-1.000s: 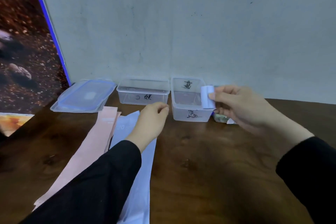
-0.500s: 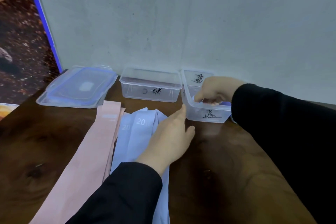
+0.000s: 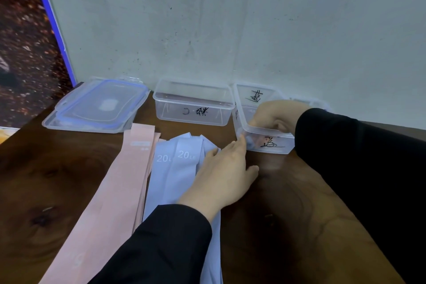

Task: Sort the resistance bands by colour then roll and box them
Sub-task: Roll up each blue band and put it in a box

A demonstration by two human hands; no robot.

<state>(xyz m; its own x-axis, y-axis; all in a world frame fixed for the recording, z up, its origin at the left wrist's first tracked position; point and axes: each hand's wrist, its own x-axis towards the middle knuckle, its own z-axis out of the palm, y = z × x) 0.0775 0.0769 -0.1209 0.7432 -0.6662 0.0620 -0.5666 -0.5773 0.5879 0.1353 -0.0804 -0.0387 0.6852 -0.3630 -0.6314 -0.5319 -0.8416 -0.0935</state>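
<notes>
Our right hand dips into the clear plastic box, fingers curled onto the rolled pale-blue band at its bottom. Our left hand lies flat, fingers straight, fingertips touching the box's near corner, over the flat pale-blue bands.

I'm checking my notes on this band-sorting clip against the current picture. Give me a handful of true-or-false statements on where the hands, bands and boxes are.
1. The right hand reaches down into the right clear box. True.
2. The pink bands lie rolled up inside the middle clear box. False: they lie flat on the table, left of the blue bands.
3. The left hand rests flat, its fingertips at the right box's near corner. True.
4. The lids are snapped onto the boxes. False: they are stacked on the table, left of the boxes.
5. The blue bands show a printed 20. True.
</notes>
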